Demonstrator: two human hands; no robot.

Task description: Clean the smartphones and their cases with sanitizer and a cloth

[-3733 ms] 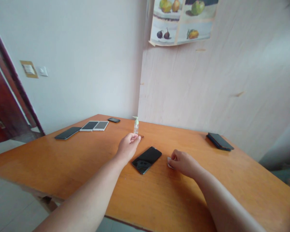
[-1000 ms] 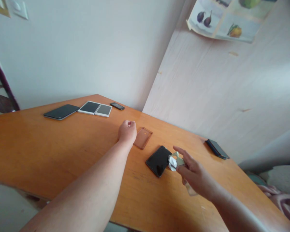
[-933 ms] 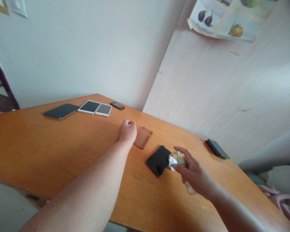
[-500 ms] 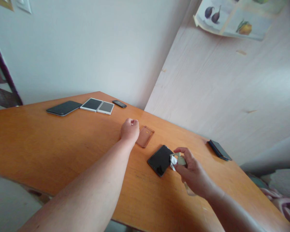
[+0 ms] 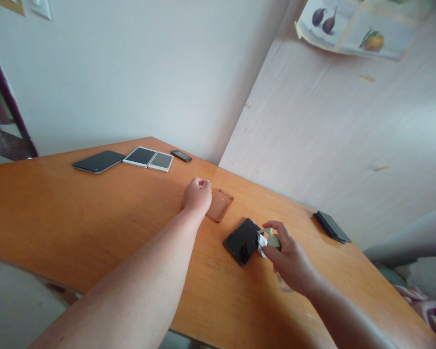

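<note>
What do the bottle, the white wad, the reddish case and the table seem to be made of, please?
Bottle: probably plastic; pale green matte top, translucent body.
White wad: likely matte tissue paper, from its crumpled folds; possibly cloth.
Reddish case: perhaps tinted plastic or rubber; its back looks translucent.
Table: wood or wood-look board, softly glossy, with faint grain.

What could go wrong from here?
1. The right hand grips the pump bottle and white tissue together; either might slip onto the black phone.
2. The nozzle points toward the phone, so any liquid pumped out could seep in at its edges.
3. The left fist sits right by the reddish case and could nudge it.
</note>
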